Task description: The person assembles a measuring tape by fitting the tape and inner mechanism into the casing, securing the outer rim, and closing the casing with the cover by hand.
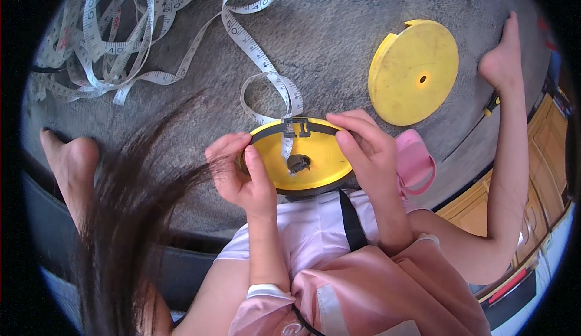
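Note:
Between my hands, just in front of my lap, is the yellow tape-measure case half (321, 176) with a black band round its rim. My left hand (241, 176) pinches its left edge; my right hand (366, 148) grips the right edge. White measuring tape (257, 52) runs through a black slotted guide (296, 127) at the far rim to a dark hub (298, 164) in the middle. The rest of the tape (115, 39) lies in tangled loops at the far left. A round yellow cover (417, 73) with a centre hole rests on the grey surface, far right of my right hand.
I sit on a grey textured surface (327, 39) with my bare feet at either side. A pink strapped item (416, 162) lies beside my right wrist. Farther right is a screwdriver with a yellow-black handle (491, 104), near wooden cabinets (532, 185). Long hair hangs at the left.

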Demonstrator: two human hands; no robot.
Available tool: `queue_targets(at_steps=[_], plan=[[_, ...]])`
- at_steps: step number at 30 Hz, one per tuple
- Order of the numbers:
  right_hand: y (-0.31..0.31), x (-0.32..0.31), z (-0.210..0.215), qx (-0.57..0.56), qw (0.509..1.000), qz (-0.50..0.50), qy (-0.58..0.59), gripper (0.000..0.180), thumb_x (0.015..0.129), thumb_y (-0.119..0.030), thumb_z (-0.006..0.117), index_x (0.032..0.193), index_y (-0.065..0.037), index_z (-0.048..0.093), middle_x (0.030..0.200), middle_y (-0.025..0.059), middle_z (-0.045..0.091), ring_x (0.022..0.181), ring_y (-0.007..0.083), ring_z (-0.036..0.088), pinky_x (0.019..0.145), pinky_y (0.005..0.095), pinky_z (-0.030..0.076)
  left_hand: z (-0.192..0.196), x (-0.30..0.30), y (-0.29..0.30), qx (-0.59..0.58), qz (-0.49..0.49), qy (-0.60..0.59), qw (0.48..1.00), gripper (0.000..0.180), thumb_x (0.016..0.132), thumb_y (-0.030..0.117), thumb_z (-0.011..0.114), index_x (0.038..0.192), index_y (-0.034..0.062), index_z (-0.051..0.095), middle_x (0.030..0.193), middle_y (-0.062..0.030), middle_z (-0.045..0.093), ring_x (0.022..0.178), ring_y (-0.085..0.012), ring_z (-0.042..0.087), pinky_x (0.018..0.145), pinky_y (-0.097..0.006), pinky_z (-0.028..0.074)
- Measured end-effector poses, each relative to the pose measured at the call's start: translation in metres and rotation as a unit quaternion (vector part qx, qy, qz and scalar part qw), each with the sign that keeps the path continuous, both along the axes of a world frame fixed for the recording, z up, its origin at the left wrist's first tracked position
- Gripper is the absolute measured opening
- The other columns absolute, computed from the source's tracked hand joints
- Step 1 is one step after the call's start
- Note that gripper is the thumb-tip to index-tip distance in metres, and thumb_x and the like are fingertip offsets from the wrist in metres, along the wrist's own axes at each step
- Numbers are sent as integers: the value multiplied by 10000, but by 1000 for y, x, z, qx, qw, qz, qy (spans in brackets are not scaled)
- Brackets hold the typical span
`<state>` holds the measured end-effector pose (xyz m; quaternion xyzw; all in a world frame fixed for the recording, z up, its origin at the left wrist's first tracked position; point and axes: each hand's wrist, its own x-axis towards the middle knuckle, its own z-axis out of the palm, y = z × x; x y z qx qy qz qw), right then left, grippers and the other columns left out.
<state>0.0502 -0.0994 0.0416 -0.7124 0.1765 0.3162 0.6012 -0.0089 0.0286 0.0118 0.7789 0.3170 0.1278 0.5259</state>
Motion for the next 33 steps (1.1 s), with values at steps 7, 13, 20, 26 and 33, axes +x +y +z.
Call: queue_targets(at_steps=[7, 13, 20, 26, 33], plan=[[-2, -13, 4, 2, 987, 31, -156, 175, 702, -8, 498, 861, 35, 556, 841, 114, 514, 769, 163, 507, 687, 227, 398, 5, -8, 5, -37, -13, -34, 999, 151, 729, 71, 488, 854, -13, 478, 826, -142, 519, 786, -215, 474, 710, -297, 387], [-6, -19, 4, 12, 979, 41, -200, 171, 704, -19, 493, 850, 41, 559, 856, 121, 507, 782, 168, 502, 689, 231, 397, 9, -12, 10, -40, -59, -39, 997, 115, 729, 84, 519, 807, 0, 527, 792, -120, 558, 746, -217, 516, 684, -289, 408], [-15, -17, 7, 162, 971, 41, -171, 212, 666, -24, 464, 854, 37, 540, 901, 144, 462, 843, 190, 451, 761, 276, 346, 24, -16, 21, -52, -78, -98, 991, 95, 701, 63, 534, 769, -2, 553, 773, -111, 573, 723, -224, 539, 680, -289, 424], [-21, -18, 13, 221, 946, 78, -226, 159, 636, -36, 526, 785, 6, 563, 851, 117, 482, 782, 166, 474, 702, 258, 371, 36, -20, 24, -43, -150, -138, 978, 290, 737, 214, 426, 815, -46, 528, 780, -151, 534, 738, -196, 505, 661, -257, 388], [-23, -18, 17, 225, 929, 111, -273, 155, 621, -26, 536, 771, -14, 573, 851, 111, 481, 746, 160, 480, 678, 254, 372, 46, -16, 15, -69, -175, -93, 978, 328, 682, 315, 490, 781, 4, 523, 684, -103, 483, 621, -207, 461, 574, -290, 359]])
